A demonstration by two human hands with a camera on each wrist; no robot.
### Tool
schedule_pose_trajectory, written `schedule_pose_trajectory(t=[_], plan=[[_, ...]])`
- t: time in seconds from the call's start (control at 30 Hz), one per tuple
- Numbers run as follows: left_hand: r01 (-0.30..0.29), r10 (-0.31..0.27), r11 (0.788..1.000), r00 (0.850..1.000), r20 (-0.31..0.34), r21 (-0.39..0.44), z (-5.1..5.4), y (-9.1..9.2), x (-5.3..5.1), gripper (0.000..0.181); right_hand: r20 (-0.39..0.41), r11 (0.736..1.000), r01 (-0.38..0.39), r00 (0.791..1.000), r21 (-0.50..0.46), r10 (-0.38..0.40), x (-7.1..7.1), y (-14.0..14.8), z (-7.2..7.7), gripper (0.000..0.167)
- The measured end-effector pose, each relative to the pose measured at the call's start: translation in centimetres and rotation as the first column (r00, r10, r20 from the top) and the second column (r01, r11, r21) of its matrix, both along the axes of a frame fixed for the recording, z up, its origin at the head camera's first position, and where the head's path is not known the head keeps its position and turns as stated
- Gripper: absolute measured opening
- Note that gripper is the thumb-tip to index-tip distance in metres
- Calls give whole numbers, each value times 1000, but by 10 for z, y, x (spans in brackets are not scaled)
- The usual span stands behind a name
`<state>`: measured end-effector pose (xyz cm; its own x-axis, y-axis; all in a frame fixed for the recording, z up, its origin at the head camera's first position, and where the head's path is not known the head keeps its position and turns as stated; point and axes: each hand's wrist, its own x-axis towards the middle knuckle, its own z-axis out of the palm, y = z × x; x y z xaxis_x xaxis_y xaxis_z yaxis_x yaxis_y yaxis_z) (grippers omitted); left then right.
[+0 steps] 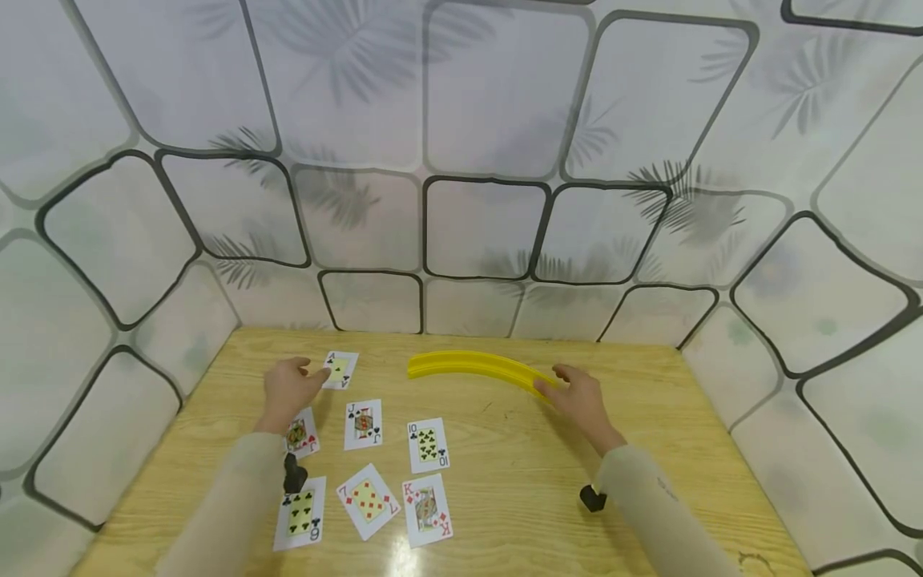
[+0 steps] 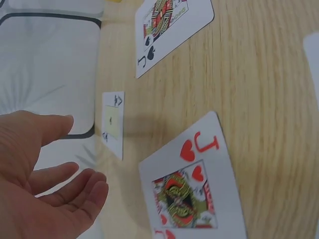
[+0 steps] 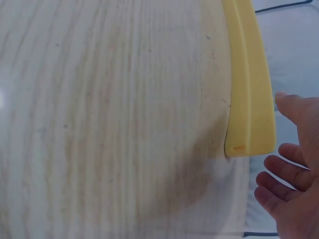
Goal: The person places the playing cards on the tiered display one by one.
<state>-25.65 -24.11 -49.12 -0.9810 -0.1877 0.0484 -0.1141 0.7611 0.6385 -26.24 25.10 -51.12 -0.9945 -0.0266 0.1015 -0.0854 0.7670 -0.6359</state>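
My left hand (image 1: 288, 390) is beside the ace card (image 1: 339, 370) at the back left of the table. In the left wrist view its fingers (image 2: 75, 191) are loosely bent, with nothing held. Close under that wrist lies the jack of hearts (image 2: 184, 194), partly covered in the head view. A yellow curved rack (image 1: 469, 363) with a groove along it lies near the back edge. At its right end is my right hand (image 1: 577, 401); in the right wrist view, the relaxed fingers (image 3: 286, 172) stand just off the rack's end, gripping nothing.
Face up on the wooden table (image 1: 526, 497) lie a jack of spades (image 1: 363, 425), ten of clubs (image 1: 429, 445), seven of diamonds (image 1: 368, 502), king of diamonds (image 1: 427, 510) and another clubs card (image 1: 300, 514). Patterned white panels (image 1: 476, 224) rise behind and at both sides.
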Motion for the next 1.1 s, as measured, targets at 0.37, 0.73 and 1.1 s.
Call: schedule_pose_trajectory(t=[0.37, 0.73, 1.1], plan=[[-90, 89, 996, 994, 64, 21, -14, 12, -14, 66, -34, 1000, 13, 999, -18, -14, 7, 4, -21, 54], [-101, 99, 990, 995, -17, -101, -35, 16, -22, 54, -40, 1000, 8, 999, -15, -9, 10, 8, -32, 51], [-94, 92, 993, 995, -29, -77, -31, 22, -21, 51, -45, 999, 21, 999, -25, -22, 14, 7, -32, 51]])
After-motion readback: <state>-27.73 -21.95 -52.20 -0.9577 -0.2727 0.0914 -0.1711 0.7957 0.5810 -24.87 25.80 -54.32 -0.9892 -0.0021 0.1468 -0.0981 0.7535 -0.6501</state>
